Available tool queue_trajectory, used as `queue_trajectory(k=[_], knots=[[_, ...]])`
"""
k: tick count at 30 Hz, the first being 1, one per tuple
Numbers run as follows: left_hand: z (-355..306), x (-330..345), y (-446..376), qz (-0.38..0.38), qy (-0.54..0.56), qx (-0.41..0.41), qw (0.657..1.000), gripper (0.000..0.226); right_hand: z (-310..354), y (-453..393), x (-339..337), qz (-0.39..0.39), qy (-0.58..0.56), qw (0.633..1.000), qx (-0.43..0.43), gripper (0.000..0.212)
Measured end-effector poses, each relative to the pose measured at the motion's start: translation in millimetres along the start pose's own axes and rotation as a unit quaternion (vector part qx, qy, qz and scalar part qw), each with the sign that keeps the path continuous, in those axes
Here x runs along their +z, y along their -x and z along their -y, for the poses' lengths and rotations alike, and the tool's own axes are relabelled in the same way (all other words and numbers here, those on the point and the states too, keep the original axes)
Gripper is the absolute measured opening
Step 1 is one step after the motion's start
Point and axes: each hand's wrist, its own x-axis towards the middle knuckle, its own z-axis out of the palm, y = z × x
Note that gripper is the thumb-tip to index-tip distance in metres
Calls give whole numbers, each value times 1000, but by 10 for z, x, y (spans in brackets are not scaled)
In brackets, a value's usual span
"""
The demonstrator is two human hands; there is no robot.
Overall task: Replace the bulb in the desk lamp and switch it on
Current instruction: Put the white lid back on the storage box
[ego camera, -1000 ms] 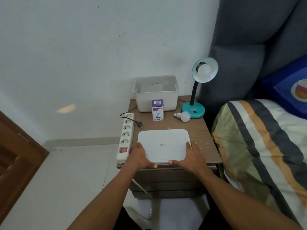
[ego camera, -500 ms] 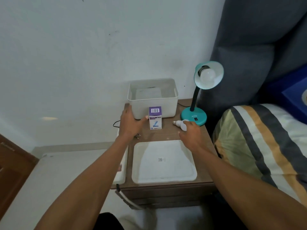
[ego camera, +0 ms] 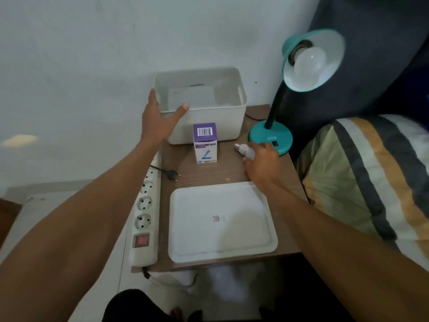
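A teal desk lamp (ego camera: 270,137) stands at the back right of the bedside table, with a white bulb (ego camera: 310,62) screwed into its shade and unlit. A loose white bulb (ego camera: 243,149) lies on the table beside the lamp's base, its screw cap pointing left; my right hand (ego camera: 261,165) is closed around its globe. My left hand (ego camera: 160,117) is spread at the front left corner of the white storage bin (ego camera: 204,112), thumb on its front rim. A purple-and-white bulb box (ego camera: 205,142) stands upright in front of the bin.
A white tray (ego camera: 220,219) lies on the front of the wooden table (ego camera: 209,175). A white power strip (ego camera: 145,214) with a red switch runs along the left edge, a loose black plug (ego camera: 173,175) beside it. A striped pillow (ego camera: 362,180) is on the right.
Both hands left the tray and reached back. My left hand went up to the bin's corner; my right hand closed on the loose bulb. The view moved closer.
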Motion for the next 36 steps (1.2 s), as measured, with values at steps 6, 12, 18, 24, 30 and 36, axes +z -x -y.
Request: queue_trajectory(k=[6,12,18,24,30,36], knots=[[48,9,-39,-8,26,42,999,92,246,6,-291,-118,-213,962,-126,46],[37,10,-25,-12,38,41,998,97,840,-441,-623,-176,-277,926,-189,41],[37,30,-30,-16,41,34,998,102,1281,-882,-665,-42,-178,971,-157,50],[95,50,-83,-6,28,4,1000,122,1364,-1042,-478,47,-138,985,-97,42],[117,75,-106,-5,33,2,999,127,1405,-1179,-490,118,-108,984,-80,28],[92,62,-106,10,29,-1,1000,120,1351,-1067,-497,73,-112,986,-97,37]])
